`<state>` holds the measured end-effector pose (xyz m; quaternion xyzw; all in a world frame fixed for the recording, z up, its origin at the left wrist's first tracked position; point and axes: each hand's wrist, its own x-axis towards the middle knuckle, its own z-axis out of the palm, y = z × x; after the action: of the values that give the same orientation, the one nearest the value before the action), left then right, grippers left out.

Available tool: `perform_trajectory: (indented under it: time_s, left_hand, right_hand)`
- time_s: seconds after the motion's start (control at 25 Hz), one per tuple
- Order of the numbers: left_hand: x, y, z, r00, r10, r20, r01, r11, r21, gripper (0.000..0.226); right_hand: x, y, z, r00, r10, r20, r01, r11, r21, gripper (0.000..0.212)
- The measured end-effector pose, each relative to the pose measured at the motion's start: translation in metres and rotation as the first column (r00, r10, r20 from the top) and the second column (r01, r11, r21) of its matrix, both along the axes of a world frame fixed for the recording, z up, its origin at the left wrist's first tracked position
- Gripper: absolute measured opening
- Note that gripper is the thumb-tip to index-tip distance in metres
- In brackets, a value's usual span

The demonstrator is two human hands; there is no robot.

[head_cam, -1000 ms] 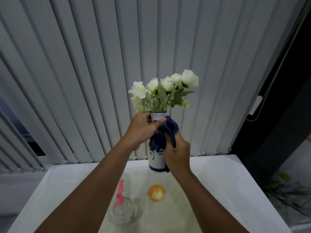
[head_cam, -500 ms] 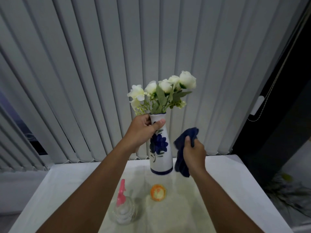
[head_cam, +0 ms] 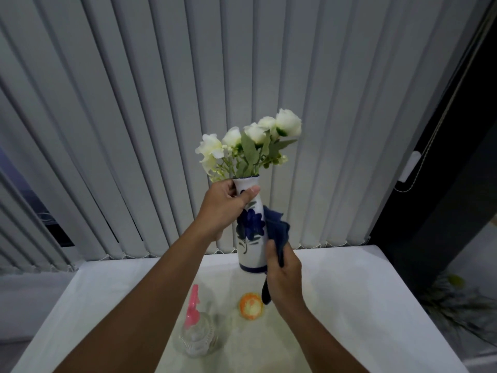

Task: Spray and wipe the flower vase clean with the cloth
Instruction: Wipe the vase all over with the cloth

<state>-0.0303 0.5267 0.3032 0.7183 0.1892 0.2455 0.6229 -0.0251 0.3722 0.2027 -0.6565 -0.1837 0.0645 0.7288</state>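
Observation:
A white vase (head_cam: 251,247) with a painted blue flower stands upright at the back of the white table (head_cam: 357,305), holding white artificial flowers (head_cam: 250,142). My left hand (head_cam: 226,208) grips the vase's neck just under the rim. My right hand (head_cam: 283,275) holds a dark blue cloth (head_cam: 277,232) pressed against the vase's right side. A clear spray bottle (head_cam: 197,333) with a pink nozzle stands on the table near the front, under my left forearm.
A small orange round object (head_cam: 250,305) lies on the table between the bottle and my right hand. Grey vertical blinds (head_cam: 161,117) hang right behind the vase. A dark gap and a plant (head_cam: 462,305) are beyond the table's right edge.
The cloth was on the vase's front, then my right hand pulled it away to the right. Now the hand has come back lower and presses the cloth on the vase's right side.

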Motion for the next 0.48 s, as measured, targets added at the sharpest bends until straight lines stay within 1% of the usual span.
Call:
perform_trajectory:
  time_s: [0.08,0.12,0.16,0.2,0.24,0.28,0.32,0.36,0.4,0.48]
  left_hand:
    - [-0.003,0.002,0.001,0.999,-0.028,0.02,0.029,0.998,-0.054,0.007]
    - [-0.005,0.002,0.001,0.998,-0.059,0.033,0.062,0.995,-0.078,0.007]
    - [-0.006,0.002,-0.001,0.994,-0.095,0.05,0.1,0.989,-0.106,0.01]
    - [-0.006,0.002,-0.005,0.99,-0.126,0.066,0.134,0.981,-0.138,0.013]
    - [-0.006,0.002,-0.007,0.985,-0.149,0.082,0.161,0.972,-0.17,0.017]
    - [-0.005,0.002,-0.01,0.984,-0.16,0.085,0.173,0.967,-0.188,0.023]
    - [-0.004,0.001,-0.011,0.984,-0.164,0.067,0.174,0.967,-0.188,0.028]
    - [-0.002,-0.001,-0.011,0.986,-0.166,0.025,0.167,0.972,-0.163,0.035]
    - [0.0,-0.003,-0.01,0.985,-0.167,-0.034,0.162,0.98,-0.115,0.043]
    - [0.003,-0.008,-0.006,0.976,-0.131,-0.176,0.136,0.991,0.018,0.059]
  right_hand:
    - [-0.003,-0.001,-0.01,0.978,0.035,-0.208,-0.012,0.994,0.109,0.018]
    - [0.0,0.0,-0.014,0.936,0.072,-0.346,-0.002,0.98,0.198,0.022]
    - [0.003,0.001,-0.014,0.866,0.139,-0.48,0.011,0.955,0.296,0.032]
    - [0.006,0.002,-0.014,0.79,0.203,-0.579,0.038,0.925,0.377,0.044]
    - [0.008,0.003,-0.013,0.731,0.251,-0.635,0.069,0.898,0.435,0.053]
    - [0.007,0.004,-0.012,0.691,0.276,-0.668,0.101,0.879,0.467,0.054]
    - [0.004,0.005,-0.012,0.676,0.275,-0.684,0.132,0.868,0.479,0.049]
    - [-0.001,0.007,-0.011,0.687,0.261,-0.678,0.159,0.856,0.491,0.042]
    - [-0.008,0.009,-0.011,0.722,0.221,-0.655,0.179,0.856,0.486,0.035]
    - [-0.021,0.014,-0.01,0.813,0.065,-0.579,0.203,0.9,0.386,0.025]
